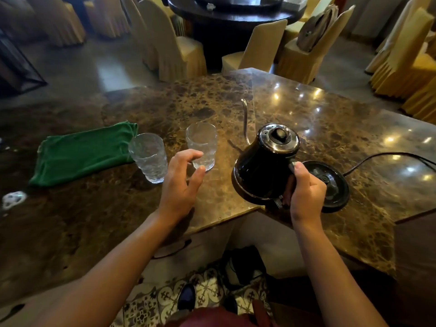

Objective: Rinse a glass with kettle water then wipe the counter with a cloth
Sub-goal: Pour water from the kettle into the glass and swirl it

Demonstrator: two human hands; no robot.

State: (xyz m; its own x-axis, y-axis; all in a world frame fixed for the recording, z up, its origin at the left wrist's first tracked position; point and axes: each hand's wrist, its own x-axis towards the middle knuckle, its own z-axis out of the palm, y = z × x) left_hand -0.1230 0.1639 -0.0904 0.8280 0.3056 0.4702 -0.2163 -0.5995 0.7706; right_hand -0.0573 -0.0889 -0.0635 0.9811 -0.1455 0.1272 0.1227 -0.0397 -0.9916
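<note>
Two clear textured glasses stand on the brown marble counter: one beside the cloth, the other further right. My left hand hovers open just in front of the right-hand glass, fingers spread, apart from it. A black gooseneck kettle is tilted and lifted off its round base. My right hand grips the kettle's handle. A folded green cloth lies on the counter to the left.
The base's black cord runs off to the right across the counter. A small white object lies at the counter's left edge. Covered chairs and a dark round table stand beyond the counter.
</note>
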